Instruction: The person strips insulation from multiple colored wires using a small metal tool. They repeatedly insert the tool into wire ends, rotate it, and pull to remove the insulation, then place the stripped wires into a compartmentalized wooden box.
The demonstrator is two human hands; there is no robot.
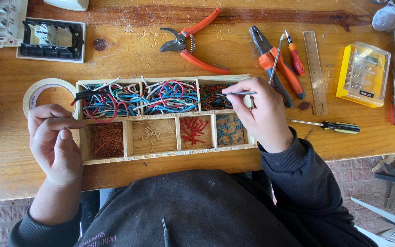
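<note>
A person's two bare hands work over a shallow wooden sorting tray (168, 155) of pale, unfinished wood, which sits on a worn, scratched plank table (234, 55) littered with tiny wire clippings.

The right hand (261, 114) rests over the tray's right end, fingers pinched together on a pair of slim metal tweezers (236, 93) whose thin tips point left, above the top right compartment. The left hand (53, 137) hovers at the tray's left edge, thumb and forefinger pressed together; whether anything lies between them cannot be told. Just ahead of its fingertips, a small dark tool (85, 94) rests on the tangled wires (142, 98).

The tray has two rows. The upper compartments hold long, looping insulated wires in blue, white, red and green. The lower compartments hold, from left to right, fine bare copper strands (107, 139), short pale sleeves (154, 135), short red sleeves (195, 130) and short blue sleeves (229, 130).

A roll of cream masking tape (46, 87) lies flat by the tray's upper left corner, partly behind the left hand. Beyond the tray lie orange-handled pruning shears (193, 43), orange-and-grey pliers (275, 66), a small orange screwdriver (294, 55), a metal ruler (315, 71) and a yellow clear-lidded bit case (363, 74). A black-and-yellow screwdriver (330, 126) lies just right of the right wrist.
</note>
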